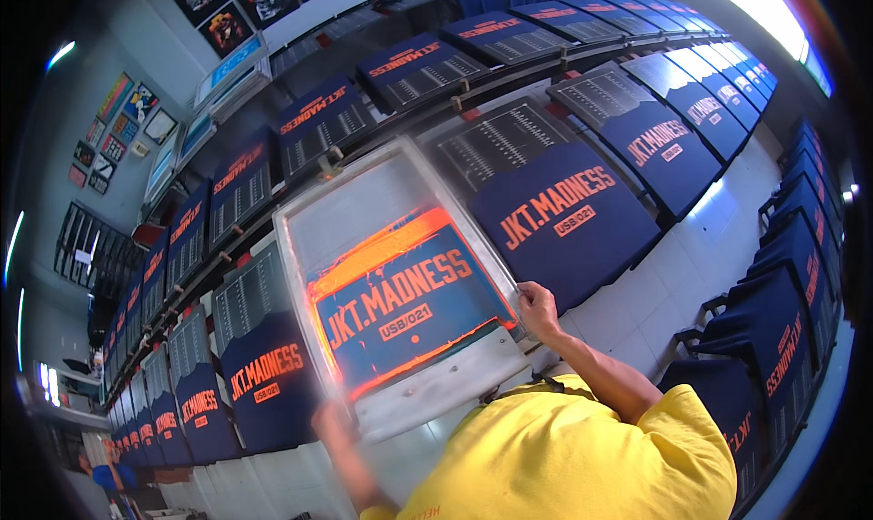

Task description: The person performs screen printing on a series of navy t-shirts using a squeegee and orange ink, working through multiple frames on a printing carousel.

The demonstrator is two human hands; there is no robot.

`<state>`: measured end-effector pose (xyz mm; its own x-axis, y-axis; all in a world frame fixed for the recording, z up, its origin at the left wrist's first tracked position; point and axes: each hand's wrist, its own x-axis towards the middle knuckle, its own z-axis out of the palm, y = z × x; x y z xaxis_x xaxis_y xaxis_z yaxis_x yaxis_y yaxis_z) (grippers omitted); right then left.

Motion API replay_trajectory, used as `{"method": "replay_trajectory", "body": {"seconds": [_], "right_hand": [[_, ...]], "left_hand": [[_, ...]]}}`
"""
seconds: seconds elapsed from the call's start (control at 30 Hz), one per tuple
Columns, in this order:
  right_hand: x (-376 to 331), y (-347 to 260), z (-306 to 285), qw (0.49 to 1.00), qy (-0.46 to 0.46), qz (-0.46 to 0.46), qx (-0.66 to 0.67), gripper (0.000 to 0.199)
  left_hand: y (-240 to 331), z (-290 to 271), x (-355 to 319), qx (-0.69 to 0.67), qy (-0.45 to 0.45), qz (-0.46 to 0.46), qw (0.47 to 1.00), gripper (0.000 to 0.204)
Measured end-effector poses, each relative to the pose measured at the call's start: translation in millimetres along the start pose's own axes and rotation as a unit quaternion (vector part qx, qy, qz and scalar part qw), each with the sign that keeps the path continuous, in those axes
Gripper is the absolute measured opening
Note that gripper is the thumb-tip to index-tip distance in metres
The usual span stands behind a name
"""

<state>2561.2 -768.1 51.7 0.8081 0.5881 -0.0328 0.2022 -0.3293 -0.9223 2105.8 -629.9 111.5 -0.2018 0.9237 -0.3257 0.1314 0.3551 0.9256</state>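
In front of my body is a screen-printing frame [427, 165] with a pale metal border. Its blue mesh carries an open lettering design, and thick orange ink [391, 247] lies across the upper part and along the sides. A wide pale bar runs along its near edge. My right hand [538, 309] is closed on the frame's right side near the lower corner. Beside the lower left corner is my left hand [335, 424], smeared by motion, so its fingers cannot be made out. To the right of the frame lies a navy T-shirt [555, 279] printed in orange.
Another printed navy shirt [264, 374] lies close on the left. Long rows of boards with printed shirts stretch away on both sides and behind. More shirts [773, 338] hang over a rack at the right. A person in blue [114, 474] is at the far lower left.
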Motion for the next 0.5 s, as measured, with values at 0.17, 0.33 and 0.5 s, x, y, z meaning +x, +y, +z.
{"method": "replay_trajectory", "body": {"seconds": [0.17, 0.33, 0.5], "right_hand": [[28, -9, -60, 1.0, -0.016, -0.012, 0.02, 0.023], [93, 34, -142, 0.999, -0.012, -0.017, 0.028, 0.021], [157, 67, -241, 0.999, -0.012, -0.013, 0.044, 0.021]], "left_hand": [[1, 36, -49, -0.001, 0.012, 0.031, 0.999, 0.026], [-6, 140, -113, -0.005, 0.044, 0.031, 0.999, 0.026], [-20, 241, -173, 0.025, 0.053, 0.025, 0.998, 0.03]]}}
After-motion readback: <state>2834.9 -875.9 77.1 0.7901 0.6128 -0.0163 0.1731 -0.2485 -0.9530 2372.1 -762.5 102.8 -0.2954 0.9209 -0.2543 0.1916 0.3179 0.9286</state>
